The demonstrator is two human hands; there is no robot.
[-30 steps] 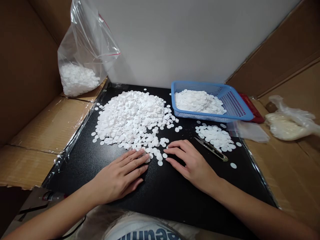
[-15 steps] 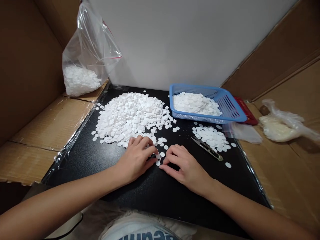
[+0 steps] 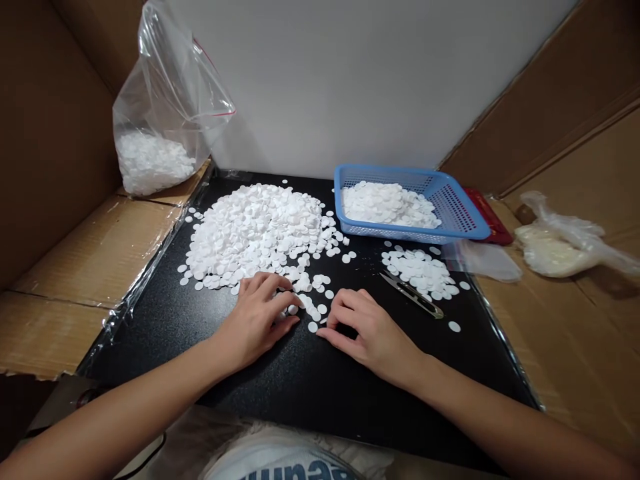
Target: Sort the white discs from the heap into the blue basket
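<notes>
A large heap of white discs lies on the black tabletop. My left hand rests at the heap's front edge, fingers curled and apart, with a few discs beneath and beside the fingertips. To its right, my right hand has thumb and forefinger close together around a small white disc seen nearly edge-on. Between the hands lie several loose discs, one flat disc just left of my right thumb. Thread snips lie beyond my right hand, beside a smaller pile of discs.
A blue basket of white discs stands at the back right, with a red object behind it. Flat plastic bags lie nearby. A clear bag of discs stands at back left; a knotted bag sits on cardboard at right.
My left hand has moved left, away from my right hand, and more loose discs show between them. My right hand has hardly moved. The whole view has shifted slightly.
</notes>
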